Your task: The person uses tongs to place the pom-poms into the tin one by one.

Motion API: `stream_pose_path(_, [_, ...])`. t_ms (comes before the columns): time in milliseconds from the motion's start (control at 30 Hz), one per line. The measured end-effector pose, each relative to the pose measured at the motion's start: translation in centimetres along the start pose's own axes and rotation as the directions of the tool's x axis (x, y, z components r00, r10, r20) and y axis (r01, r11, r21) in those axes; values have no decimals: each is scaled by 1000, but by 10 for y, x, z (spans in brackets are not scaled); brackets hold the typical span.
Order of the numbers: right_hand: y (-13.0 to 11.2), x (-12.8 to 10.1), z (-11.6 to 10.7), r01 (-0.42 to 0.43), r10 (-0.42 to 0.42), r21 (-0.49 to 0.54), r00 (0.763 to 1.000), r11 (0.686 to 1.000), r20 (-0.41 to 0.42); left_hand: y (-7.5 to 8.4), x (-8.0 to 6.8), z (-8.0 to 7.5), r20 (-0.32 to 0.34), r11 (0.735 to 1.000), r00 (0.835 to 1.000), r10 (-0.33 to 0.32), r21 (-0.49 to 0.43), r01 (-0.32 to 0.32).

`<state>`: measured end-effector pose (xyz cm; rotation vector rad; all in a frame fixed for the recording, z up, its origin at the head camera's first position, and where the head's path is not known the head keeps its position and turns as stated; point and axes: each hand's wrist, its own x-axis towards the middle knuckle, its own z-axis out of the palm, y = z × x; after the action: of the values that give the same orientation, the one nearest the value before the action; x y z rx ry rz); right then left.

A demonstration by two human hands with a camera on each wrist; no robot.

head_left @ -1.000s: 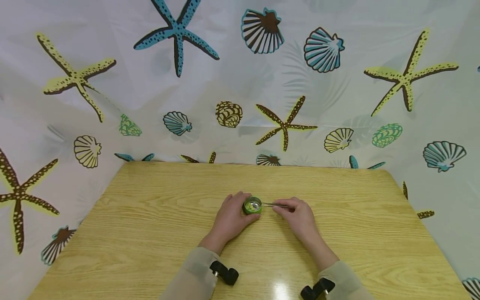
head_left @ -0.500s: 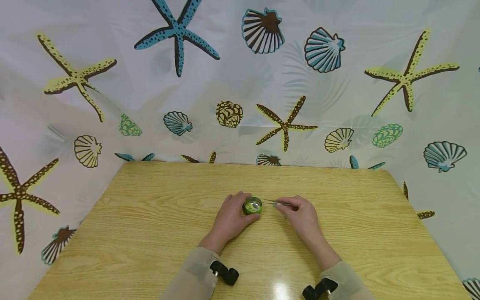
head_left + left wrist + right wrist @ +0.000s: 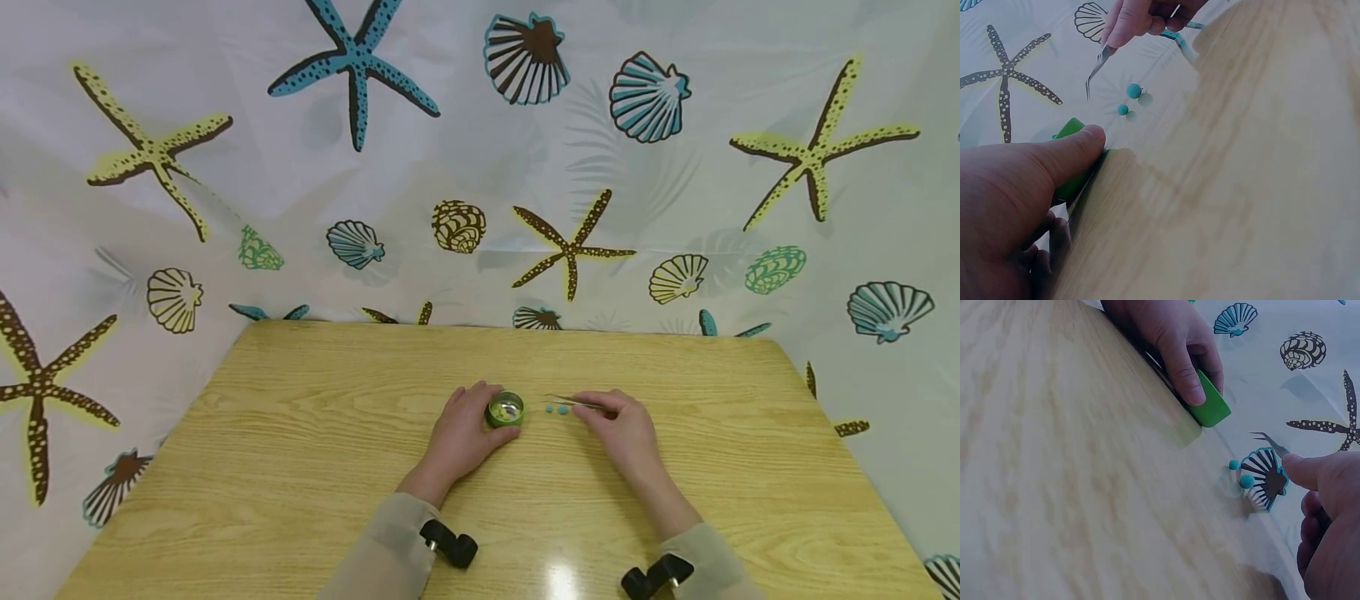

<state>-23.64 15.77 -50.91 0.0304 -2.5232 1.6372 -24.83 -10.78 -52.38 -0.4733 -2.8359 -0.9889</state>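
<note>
Left hand (image 3: 459, 437) grips the green pot (image 3: 505, 410); right hand (image 3: 624, 431) pinches tweezers (image 3: 572, 402), tips over two beads (image 3: 556, 409) between the hands. Best lowered slowly, nipping one bead squarely.

- A makeshift recording booth or staged set, not a lived-in room.
- A light wood-grain table (image 3: 300, 467) carries the work under the fingers (image 3: 491, 398).
- A white curtain (image 3: 225, 225) printed with starfish and seashells hangs behind and to both sides of the fingers, closing off the table.
- Black camera mounts (image 3: 448, 546) sit on both wrists.
</note>
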Motion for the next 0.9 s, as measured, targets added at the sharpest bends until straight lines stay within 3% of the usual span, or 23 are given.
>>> stream_pose_path(600, [17,1,-20,-57,57,-46,998,997,-2,1,0,-1,10,1000,1000,-8,-5,8])
stream_pose_path(900, [18,0,-21,-24,25,-81,1000,996,2,1,0,-1,8,1000,1000,-3,-3,3])
